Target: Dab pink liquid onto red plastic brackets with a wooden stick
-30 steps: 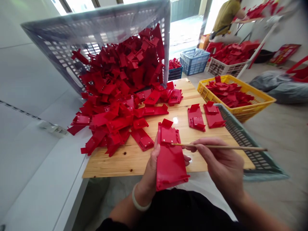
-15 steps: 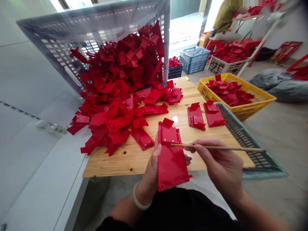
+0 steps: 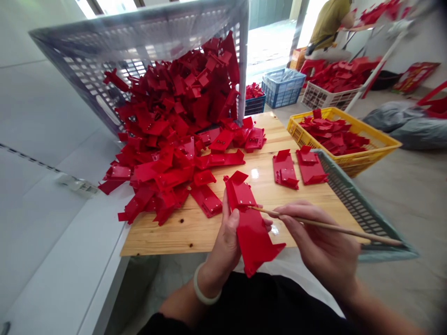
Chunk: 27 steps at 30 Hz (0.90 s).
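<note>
My left hand (image 3: 225, 239) is closed round a red plastic part (image 3: 252, 235), a flat plate with raised flaps at both ends, held tilted above the table's front edge. In my right hand (image 3: 323, 249) a thin wooden-handled brush (image 3: 335, 226) is pinched like a pen. Its fine tip meets or nearly meets the plate just below the upper flap, beside small pale dots. Two similar red parts (image 3: 285, 169) lie side by side on the wooden table (image 3: 157, 242) beyond my right hand. A single one (image 3: 206, 201) rests left of the held part.
A tipped, plastic-lined crate (image 3: 87, 79) spills a heap of red parts (image 3: 167, 163) over the table's left side. A yellow basket (image 3: 377, 151) of red parts and a grey-green crate (image 3: 387, 232) stand at the right. Farther back, a person (image 3: 324, 25) sits near more crates.
My left hand has tilted the red part, turning its lower end to the right. The brush handle now slopes lower toward the right, with my right hand slightly lower.
</note>
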Motion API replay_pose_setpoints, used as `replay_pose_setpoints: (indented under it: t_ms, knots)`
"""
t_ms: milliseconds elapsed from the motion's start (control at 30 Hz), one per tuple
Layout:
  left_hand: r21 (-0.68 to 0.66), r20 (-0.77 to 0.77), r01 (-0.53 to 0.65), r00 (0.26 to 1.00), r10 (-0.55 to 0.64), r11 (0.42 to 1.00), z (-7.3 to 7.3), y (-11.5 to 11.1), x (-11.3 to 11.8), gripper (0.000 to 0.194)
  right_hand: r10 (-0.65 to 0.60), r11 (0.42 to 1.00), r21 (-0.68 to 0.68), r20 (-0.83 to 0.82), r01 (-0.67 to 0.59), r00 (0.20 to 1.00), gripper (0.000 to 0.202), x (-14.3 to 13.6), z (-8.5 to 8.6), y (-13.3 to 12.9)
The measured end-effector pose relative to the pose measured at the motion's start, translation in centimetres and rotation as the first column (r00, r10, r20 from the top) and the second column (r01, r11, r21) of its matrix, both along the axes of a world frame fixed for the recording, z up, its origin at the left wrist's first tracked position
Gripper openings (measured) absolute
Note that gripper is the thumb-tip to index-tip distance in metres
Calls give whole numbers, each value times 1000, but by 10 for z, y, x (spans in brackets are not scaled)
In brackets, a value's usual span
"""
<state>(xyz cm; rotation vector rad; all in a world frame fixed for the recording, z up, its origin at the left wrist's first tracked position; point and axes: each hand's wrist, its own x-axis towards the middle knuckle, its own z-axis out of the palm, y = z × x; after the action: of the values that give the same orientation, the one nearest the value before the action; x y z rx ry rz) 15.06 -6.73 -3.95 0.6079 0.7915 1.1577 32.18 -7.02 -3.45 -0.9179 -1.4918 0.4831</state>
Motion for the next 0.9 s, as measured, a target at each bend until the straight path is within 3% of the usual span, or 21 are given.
replay_pose_setpoints:
  t_ms: [167,400,667,900]
  knots:
    - [22,-33,-58,998,59,998,-3,2,2,98,70,997,27,72,-72,995,35,-4,2,3]
    - [40,-29,-48,998,50,998,-3,3,1,98,70,995,57,162,-80,984,34,-3,6,5]
    - [26,20,10,1000,-10,1000,0,6,2,87,38,998,36,123,-42,992,37,3,0,1]
    - [16,34,8,999,-8,1000,5,7,4,85,89,995,35,94,-93,992,34,5,-1,4]
